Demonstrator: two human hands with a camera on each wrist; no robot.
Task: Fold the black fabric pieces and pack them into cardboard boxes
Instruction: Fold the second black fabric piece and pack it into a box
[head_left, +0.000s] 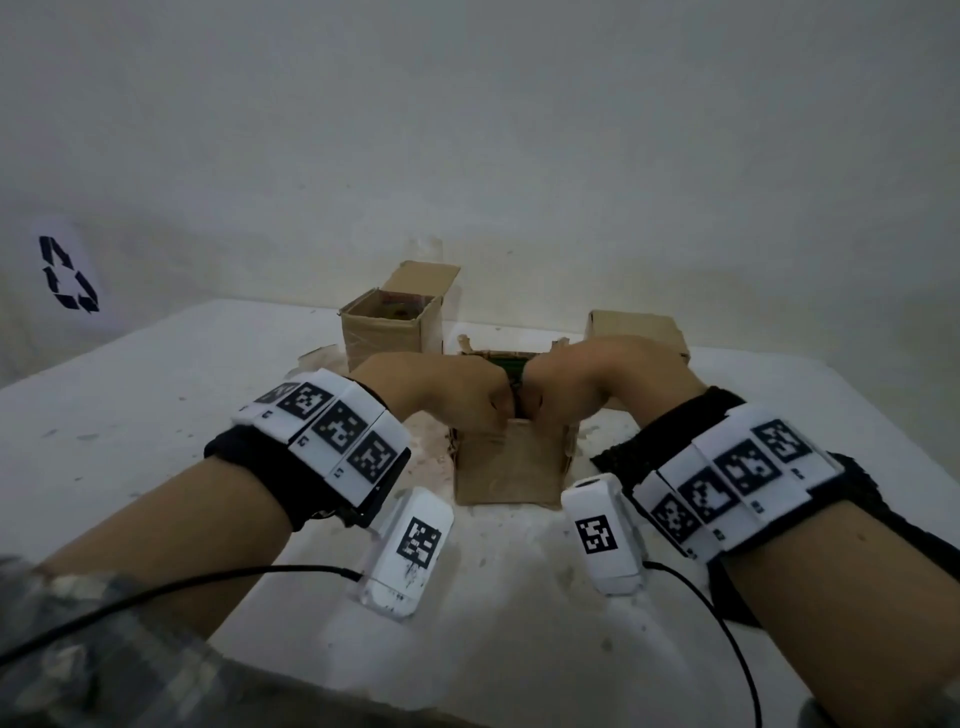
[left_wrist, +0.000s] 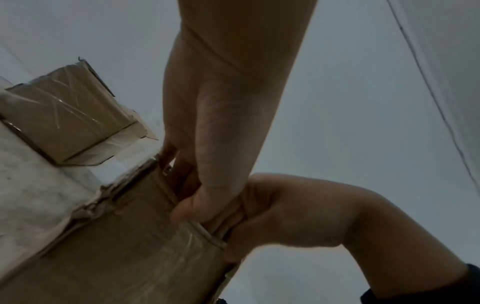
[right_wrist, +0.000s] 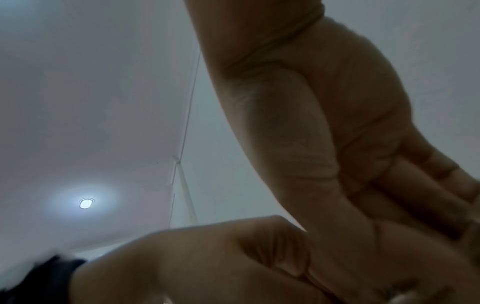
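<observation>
A small open cardboard box (head_left: 506, 467) stands on the white table (head_left: 156, 415) between my wrists. Both hands are bent over its top. My left hand (head_left: 467, 400) reaches down into the box (left_wrist: 130, 246) with straight fingers (left_wrist: 179, 168), its thumb lying outside the near wall. My right hand (head_left: 566, 384) goes in beside it, its fingers (right_wrist: 428, 185) stretched out. The two hands touch at the thumbs. Only a dark strip (head_left: 514, 371) shows between them inside the box. What the fingertips press on is hidden, and no black fabric lies in plain sight.
Behind to the left, a taller open box (head_left: 387, 327) has its flap raised. A closed box (head_left: 639, 330) sits back right, behind my right hand. The wall runs close behind them. A recycling sign (head_left: 67, 273) hangs at the left.
</observation>
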